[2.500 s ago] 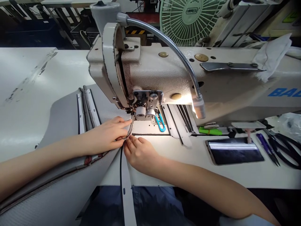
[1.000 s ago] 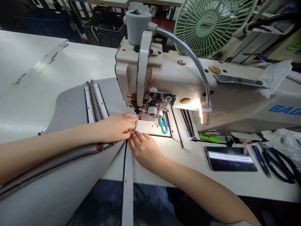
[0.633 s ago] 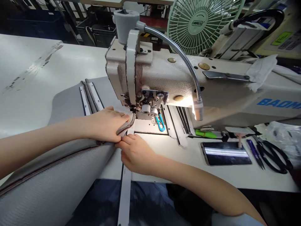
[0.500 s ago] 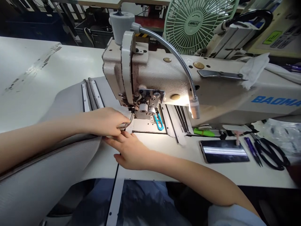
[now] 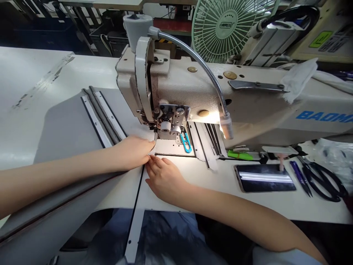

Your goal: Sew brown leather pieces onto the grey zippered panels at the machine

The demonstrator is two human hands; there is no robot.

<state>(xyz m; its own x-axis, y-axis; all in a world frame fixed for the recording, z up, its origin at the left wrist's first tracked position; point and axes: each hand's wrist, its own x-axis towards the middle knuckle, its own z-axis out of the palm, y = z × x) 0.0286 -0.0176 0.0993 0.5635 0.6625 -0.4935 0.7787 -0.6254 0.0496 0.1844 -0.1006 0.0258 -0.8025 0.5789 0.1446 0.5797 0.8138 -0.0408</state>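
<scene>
My left hand (image 5: 135, 151) is closed on the edge of a large grey fabric piece (image 5: 64, 121), just in front of the sewing machine's needle area (image 5: 156, 129). Its fingertips are mostly hidden. Touching it, my right hand (image 5: 167, 181) pinches a long white strip with a black edge (image 5: 135, 228). The strip runs down over the table's front edge towards my lap, its upper end meeting the fabric under my fingers. Two white strips (image 5: 109, 114) lie attached to the fabric behind my left hand, with a grey seam between them.
Blue thread snips (image 5: 186, 142) lie on the machine bed beside more white strips (image 5: 201, 143). To the right are a phone (image 5: 265, 178), purple pens (image 5: 301, 178) and black scissors (image 5: 322, 180). A lamp (image 5: 226, 127) hangs from the machine; a green fan (image 5: 226, 29) stands behind.
My left hand has moved slightly right, meeting my right hand, which also shifted a little right. The fabric has turned, and its two attached strips slant more and show more of their length.
</scene>
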